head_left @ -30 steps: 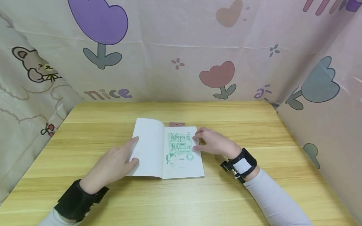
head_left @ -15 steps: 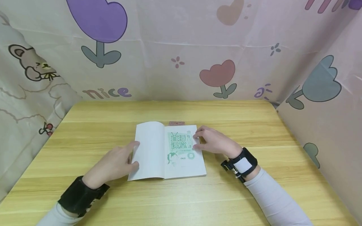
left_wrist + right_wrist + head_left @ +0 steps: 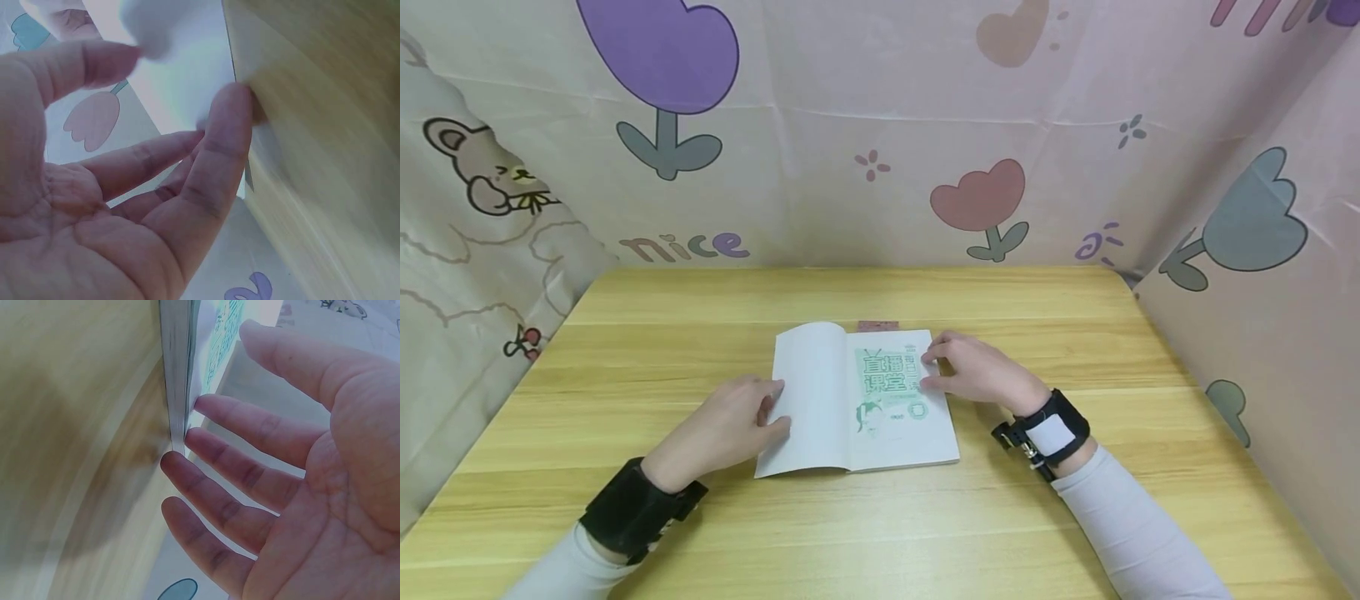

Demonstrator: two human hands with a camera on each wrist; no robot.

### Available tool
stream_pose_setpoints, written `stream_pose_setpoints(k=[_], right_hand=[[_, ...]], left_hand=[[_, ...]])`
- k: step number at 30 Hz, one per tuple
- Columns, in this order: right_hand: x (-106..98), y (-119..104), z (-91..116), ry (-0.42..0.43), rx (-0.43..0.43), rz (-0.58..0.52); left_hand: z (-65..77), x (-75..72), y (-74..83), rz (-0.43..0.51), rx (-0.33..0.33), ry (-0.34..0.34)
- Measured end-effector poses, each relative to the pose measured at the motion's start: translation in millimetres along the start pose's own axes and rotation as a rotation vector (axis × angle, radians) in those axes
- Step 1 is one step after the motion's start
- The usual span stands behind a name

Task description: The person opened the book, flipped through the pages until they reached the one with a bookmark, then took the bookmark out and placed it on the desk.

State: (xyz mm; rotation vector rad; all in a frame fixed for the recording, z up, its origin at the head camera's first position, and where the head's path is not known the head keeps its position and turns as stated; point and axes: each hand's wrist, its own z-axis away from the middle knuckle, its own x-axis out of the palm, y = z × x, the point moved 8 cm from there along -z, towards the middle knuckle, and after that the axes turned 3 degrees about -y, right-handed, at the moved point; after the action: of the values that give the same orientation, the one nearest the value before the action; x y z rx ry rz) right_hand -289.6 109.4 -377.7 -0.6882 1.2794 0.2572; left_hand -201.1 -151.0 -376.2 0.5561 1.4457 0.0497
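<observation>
An open book point(image 3: 904, 442) lies on the wooden table in the head view. Its left side is blank white and bows slightly upward; the right page carries green Chinese characters and a small drawing. My left hand point(image 3: 722, 429) rests at the outer edge of the blank side, thumb and fingertips spread along it. In the left wrist view, that hand's fingers point(image 3: 228, 125) reach the white sheet's edge. At the right page's outer edge, my right hand point(image 3: 981, 371) touches with its fingertips. The right wrist view shows its fingers point(image 3: 231, 497) spread beside the thick page block point(image 3: 177, 375).
A small reddish-brown patterned piece point(image 3: 878, 326) shows just behind the book's top edge. Around the wooden table point(image 3: 1037, 517) hangs a pale cloth point(image 3: 820, 200) printed with flowers and a bear. Black straps with cameras sit on both wrists.
The book has shifted a little to the right, and both hands have moved right with it. Its left side has slid slightly nearer and now bows more at the top.
</observation>
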Motion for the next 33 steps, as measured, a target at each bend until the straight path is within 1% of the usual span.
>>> stream_pose_setpoints(k=[6, 12, 18, 26, 30, 33], right_hand=[[-0.9, 6.9, 0.3, 0.004, 0.063, 0.005], [-2.1, 14.0, 0.7, 0.014, 0.104, -0.033], [1.1, 15.3, -1.7, -0.005, 0.112, -0.082], [0.3, 12.2, -1.1, 0.006, 0.118, -0.057], [-1.5, 10.3, 0.2, 0.010, 0.133, -0.038], [-2.4, 9.9, 0.6, 0.015, 0.144, -0.044]], left_hand=[[-1.4, 0.1, 7.8, -0.021, 0.020, 0.024], [-1.6, -1.4, 11.4, -0.085, 0.033, 0.069], [-3.5, -0.7, 12.0, -0.072, 0.052, 0.103], [-4.6, 1.8, 12.8, -0.070, 0.077, 0.101], [-4.6, 2.3, 13.6, -0.079, 0.079, 0.094], [-4.8, 3.1, 13.1, -0.083, 0.073, 0.086]])
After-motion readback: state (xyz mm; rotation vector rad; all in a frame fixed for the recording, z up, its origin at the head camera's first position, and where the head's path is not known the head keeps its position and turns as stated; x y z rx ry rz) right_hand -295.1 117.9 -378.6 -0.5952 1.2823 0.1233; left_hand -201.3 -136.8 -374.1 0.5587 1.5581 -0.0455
